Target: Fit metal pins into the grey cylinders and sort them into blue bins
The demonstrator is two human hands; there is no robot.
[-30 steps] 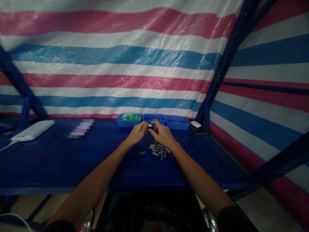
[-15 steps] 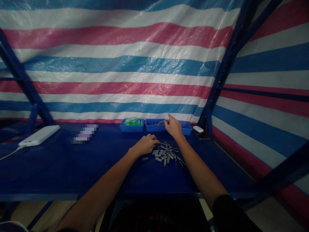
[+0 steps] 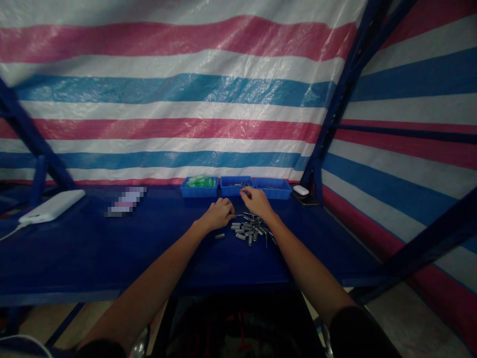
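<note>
Hiding its grip: left hand (image 3: 217,214)

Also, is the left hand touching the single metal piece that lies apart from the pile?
Apart. The head view shows a strip of blue table between the left hand and the loose metal piece, which lies nearer the person.

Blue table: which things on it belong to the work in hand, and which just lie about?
Probably the job's:
piled metal pieces
three blue bins

Apparently just lying about:
white corded device
blurred flat item
small white case
dark flat device
</note>
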